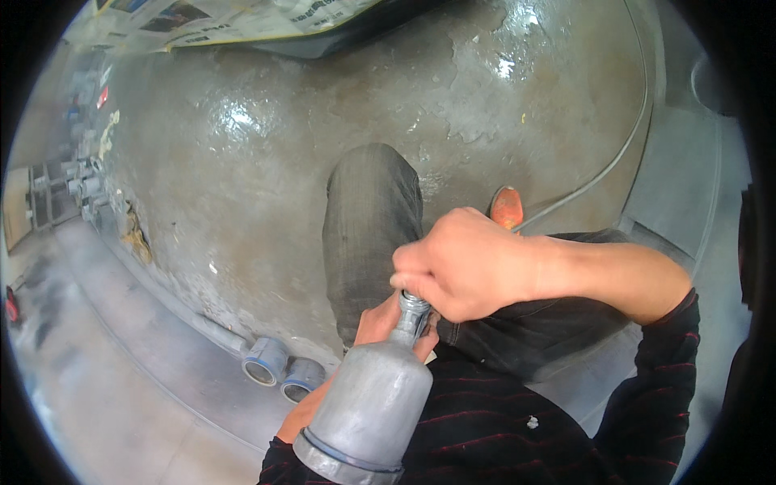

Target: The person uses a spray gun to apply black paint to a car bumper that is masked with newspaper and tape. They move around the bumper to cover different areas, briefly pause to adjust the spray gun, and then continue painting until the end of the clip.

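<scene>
Floor [242,194]: brownish grey, patchy and glossy, with bright light reflections.
Printed sheet [218,24]: pale with a yellowish edge, at the top, above a dark curved edge [331,39].
Cans [265,356]: two, blue-grey and side by side, each showing a round, rimmed end.
Scrap [137,236]: brown and crumpled, lying at the floor's left side.
Far-left clutter [87,184]: grey containers grouped together, details blurred.
Small red item [103,98]: farther up the left side.

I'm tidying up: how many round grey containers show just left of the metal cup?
2: one container farther left, a second container beside it, nearer the metal cup. The cup or left forearm may hide more.
</scene>
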